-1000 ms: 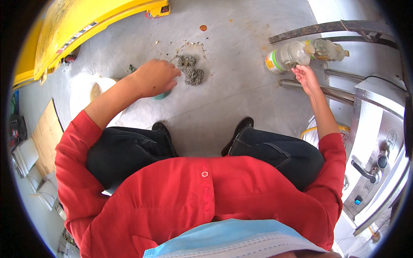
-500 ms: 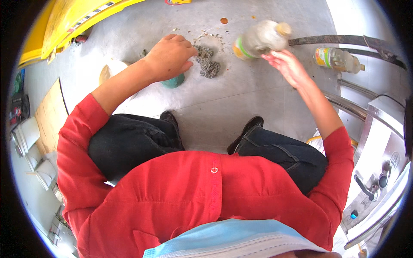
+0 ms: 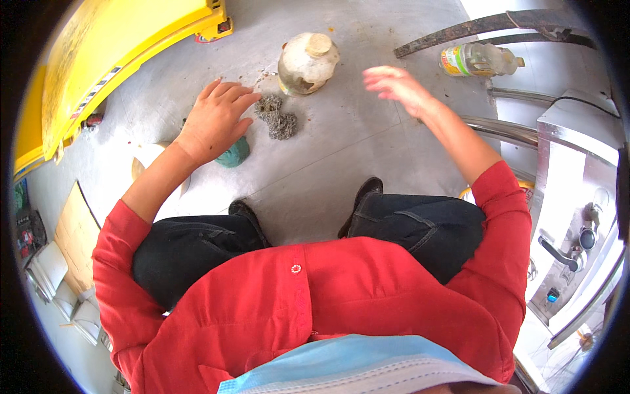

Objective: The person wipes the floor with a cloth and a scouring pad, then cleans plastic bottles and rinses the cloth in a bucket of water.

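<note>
My left hand (image 3: 213, 121) hovers open with curved, parted fingers over a partly hidden green object (image 3: 231, 152), left of a grey, matted clump of fibres (image 3: 279, 123). Just beyond the clump a cloudy plastic bottle (image 3: 303, 69) shows mostly from its top, with a pale cap. My right hand (image 3: 400, 90) is open and empty, fingers stretched out, to the right of that bottle. A second clear bottle (image 3: 476, 60) with a green and yellow label lies on its side at the right.
A yellow machine (image 3: 98, 59) fills the upper left. At right are dark metal bars (image 3: 446, 38), steel tubes (image 3: 499, 131) and a white and steel cabinet (image 3: 558, 197) with a handle. A cardboard sheet (image 3: 75, 230) is at left, small debris on the floor (image 3: 341, 151).
One bottle has left the bottle pair at the right, in my right hand, and now sits beyond the grey clump, released. My right hand has opened and pulled away from it.
</note>
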Action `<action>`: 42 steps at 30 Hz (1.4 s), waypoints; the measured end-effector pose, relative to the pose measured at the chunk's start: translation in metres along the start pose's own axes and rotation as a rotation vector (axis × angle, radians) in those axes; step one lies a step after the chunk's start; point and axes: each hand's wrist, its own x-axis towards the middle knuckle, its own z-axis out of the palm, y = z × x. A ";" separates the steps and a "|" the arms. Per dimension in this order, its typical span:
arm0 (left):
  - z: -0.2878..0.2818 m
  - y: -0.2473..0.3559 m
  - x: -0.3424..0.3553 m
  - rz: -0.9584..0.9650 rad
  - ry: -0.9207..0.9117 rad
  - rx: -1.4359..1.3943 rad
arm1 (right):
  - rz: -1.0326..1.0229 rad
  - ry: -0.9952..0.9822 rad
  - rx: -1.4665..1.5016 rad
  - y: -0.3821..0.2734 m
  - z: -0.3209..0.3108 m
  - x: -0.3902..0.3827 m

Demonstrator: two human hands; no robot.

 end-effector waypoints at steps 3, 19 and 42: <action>0.000 -0.001 0.000 -0.022 -0.059 -0.005 | 0.093 0.820 0.035 0.070 -0.096 0.041; 0.001 0.000 -0.005 -0.114 -0.264 -0.056 | 0.054 1.512 0.656 0.112 -0.314 0.043; -0.023 0.024 -0.020 -0.016 -0.143 0.077 | -0.022 0.614 0.553 -0.002 -0.042 -0.015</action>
